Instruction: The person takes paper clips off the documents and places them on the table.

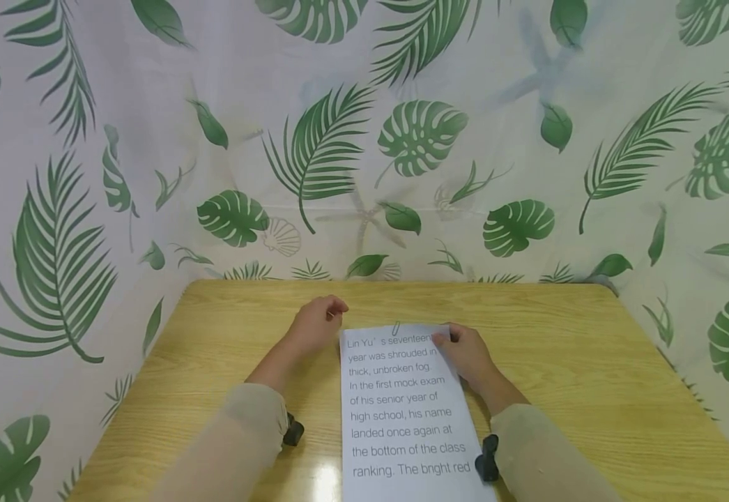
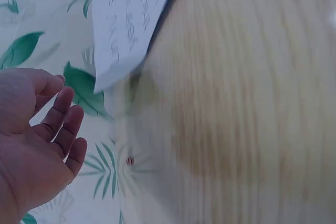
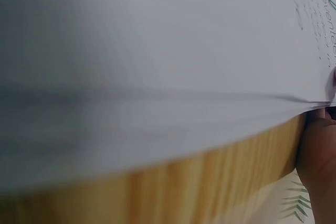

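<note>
Printed sheets of white paper (image 1: 402,422) extend toward me in the head view, with large lines of English text facing up. A paper clip (image 1: 396,328) sits on their top edge, near the middle. At the top right corner my right hand (image 1: 472,359) pinches the paper, thumb on the printed side; the right wrist view shows the paper's long edge (image 3: 157,135) running to that grip. My left hand (image 1: 317,324) is just off the top left corner, fingers loosely bent. The left wrist view shows nothing in that hand (image 2: 39,140), and the paper's corner (image 2: 113,77) apart from it.
A wood-grain table (image 1: 214,348) lies under the paper. Behind it and at both sides hangs a white curtain (image 1: 339,265) with green leaf prints. Dark wrist-worn devices show at the left cuff (image 1: 293,429) and the right cuff (image 1: 487,458).
</note>
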The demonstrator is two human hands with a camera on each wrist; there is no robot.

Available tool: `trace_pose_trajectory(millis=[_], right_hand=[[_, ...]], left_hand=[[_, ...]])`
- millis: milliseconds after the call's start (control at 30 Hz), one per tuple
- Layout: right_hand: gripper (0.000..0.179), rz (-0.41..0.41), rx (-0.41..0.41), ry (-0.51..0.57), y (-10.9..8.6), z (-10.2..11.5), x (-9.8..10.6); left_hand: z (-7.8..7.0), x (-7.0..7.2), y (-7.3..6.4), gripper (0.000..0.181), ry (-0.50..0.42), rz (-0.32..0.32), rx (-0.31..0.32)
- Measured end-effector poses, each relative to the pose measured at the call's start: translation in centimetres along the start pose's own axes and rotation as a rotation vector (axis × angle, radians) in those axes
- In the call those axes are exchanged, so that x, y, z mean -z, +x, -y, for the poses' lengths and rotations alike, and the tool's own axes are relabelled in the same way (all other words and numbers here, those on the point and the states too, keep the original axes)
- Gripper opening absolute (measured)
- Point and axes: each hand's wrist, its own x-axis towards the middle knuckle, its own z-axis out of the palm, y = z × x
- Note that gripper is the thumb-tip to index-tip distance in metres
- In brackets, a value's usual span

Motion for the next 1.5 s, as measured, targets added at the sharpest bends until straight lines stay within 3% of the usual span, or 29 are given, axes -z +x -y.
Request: trace_pose_trajectory(millis=[200, 433, 700, 967, 1500], right_hand=[[0.029, -0.007, -0.003, -0.008, -0.1, -0.2, 0.1], [0.027, 0.004, -0.009, -0.001, 0.0, 0.0, 0.1], [0.028, -0.004, 0.003, 0.007, 0.1, 0.5, 0.0], [0.028, -0.002, 0.002, -0.004, 0.0, 0.7, -0.2], [0.028, -0.01, -0.007, 0.002, -0.3, 0.5, 0.1]], left_hand=[[-2.3, -2.5, -0.2, 0.025, 0.122, 0.029, -0.034], [-3.8, -4.1, -0.1, 0.03, 0.196, 0.048, -0.043], [-4.3, -5.1, 0.2, 0.036, 0.244, 0.107, -0.082], [-4.7, -5.8, 0.1, 0.037, 0.269, 0.161, -0.077], [-4.8, -6.5, 0.2, 0.03, 0.215, 0.171, -0.11]])
